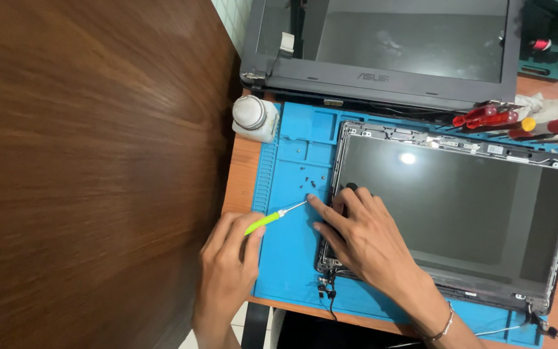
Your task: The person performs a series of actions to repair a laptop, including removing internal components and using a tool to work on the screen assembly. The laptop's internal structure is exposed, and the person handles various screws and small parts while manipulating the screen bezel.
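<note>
Both forearms are bare, and a thin silver bracelet (445, 328) circles the right wrist.

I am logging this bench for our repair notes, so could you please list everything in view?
Screwdriver: one, lime-green handle, over the mat's left part.
Loose screws: several, dark, on the mat.
Repair mat: one, blue, on the desk.
Display panel: one, dark, lying on the mat.
Laptop lid: one, grey, at the top.
Bottle: one, white, at the mat's top-left corner.
Spare screwdrivers: several, red and yellow, top right.
Left hand: holds the screwdriver.
Right hand: rests on the panel's left edge.
</note>
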